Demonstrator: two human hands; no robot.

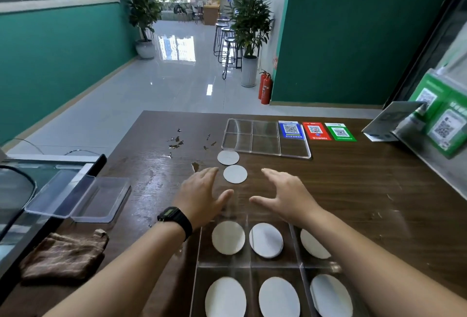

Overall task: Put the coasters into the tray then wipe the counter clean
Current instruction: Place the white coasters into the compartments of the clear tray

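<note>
Fingers spread and empty on both hands: left hand [202, 196] and right hand [285, 194] hover over the desk [353, 185], flanking the nearer loose coaster [235, 174]. A second coaster [228, 157] lies just beyond, beside the far tray [293, 156], whose long axis runs left-right. The near tray [250, 263] holds six coasters. A brown cloth [63, 256] lies left.

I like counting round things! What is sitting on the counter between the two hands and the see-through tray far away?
Two white coasters, seen from the head camera.
</note>
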